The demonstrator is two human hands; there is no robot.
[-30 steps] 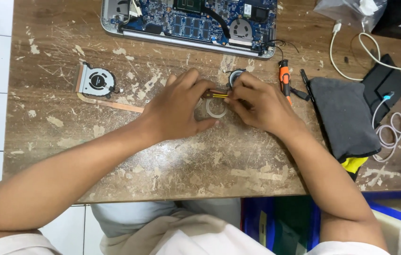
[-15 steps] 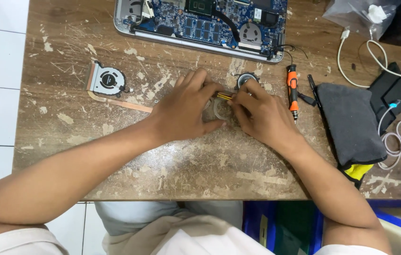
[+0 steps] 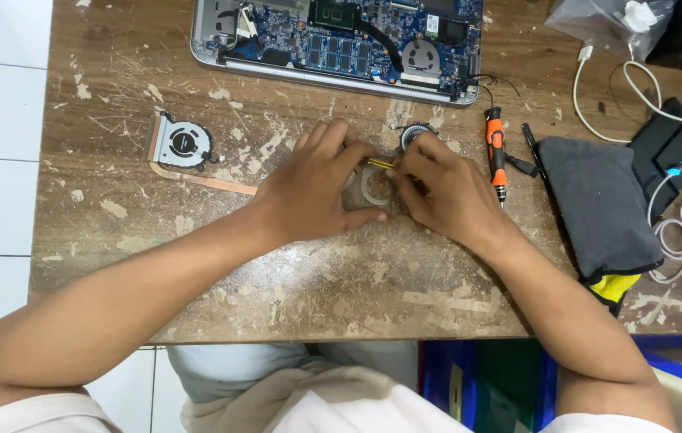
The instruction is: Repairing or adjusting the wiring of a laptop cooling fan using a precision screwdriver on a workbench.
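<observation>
Hands meeting at frame centre: left hand [image 3: 313,196] and right hand [image 3: 445,192] fingers pinched on small round part [image 3: 375,186] with yellow tool [image 3: 381,163]; spare fan [image 3: 180,144] left, orange screwdriver [image 3: 496,152] right.

Lying opened at twelve o'clock: laptop [image 3: 341,40], circuit board showing. Resting at ten o'clock on the worn wooden table [image 3: 196,297]: cooling fan [image 3: 180,144] with copper strip. Sitting at two o'clock: orange screwdriver [image 3: 496,152]. Spreading at three o'clock: grey cloth [image 3: 598,200], beside white cables [image 3: 678,224] and black case [image 3: 670,152].
</observation>
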